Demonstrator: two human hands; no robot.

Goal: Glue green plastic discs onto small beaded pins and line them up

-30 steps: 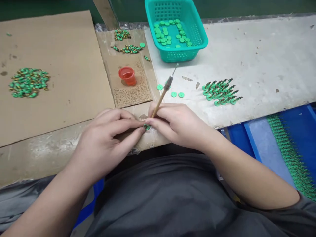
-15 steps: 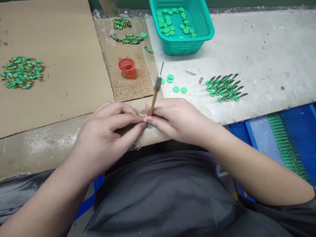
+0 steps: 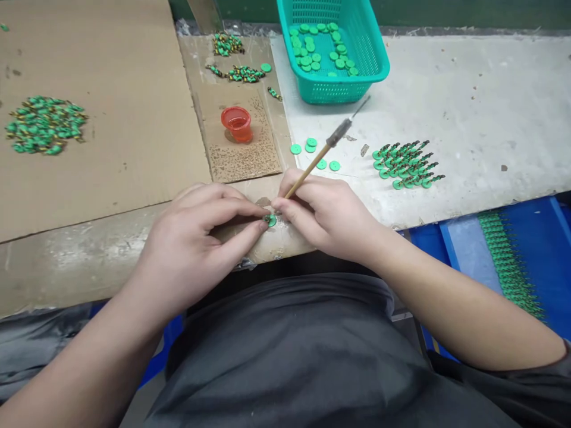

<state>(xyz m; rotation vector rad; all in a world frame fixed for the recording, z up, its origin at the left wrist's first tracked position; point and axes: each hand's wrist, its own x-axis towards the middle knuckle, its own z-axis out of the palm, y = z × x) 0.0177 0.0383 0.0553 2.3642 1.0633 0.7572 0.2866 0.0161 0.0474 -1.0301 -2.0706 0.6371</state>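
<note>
Thumb and fingertips of my left hand (image 3: 196,238) pinch a small green disc (image 3: 272,220) at the table's near edge. A dark bit shows at the disc between the fingertips, too small to make out. My right hand (image 3: 330,214) is closed on a thin wooden-handled brush (image 3: 307,170), its dark-wrapped end and thin tip slanting up to the right. The right fingertips sit just right of the disc, apart from it. Beyond the hands stands a small red cup (image 3: 237,126) with liquid in it. Several loose green discs (image 3: 311,144) lie past my right hand.
A green basket (image 3: 343,92) of discs stands at the back. Discs with upright dark-and-green pieces (image 3: 405,166) stand in rows on the right. Small green-and-gold pieces (image 3: 47,125) are heaped on cardboard at left. A blue tray (image 3: 539,249) with more rows sits lower right.
My right hand has drawn back to the right from the left fingertips, and the brush has tipped over to the right. The green disc in my left hand now shows more.
</note>
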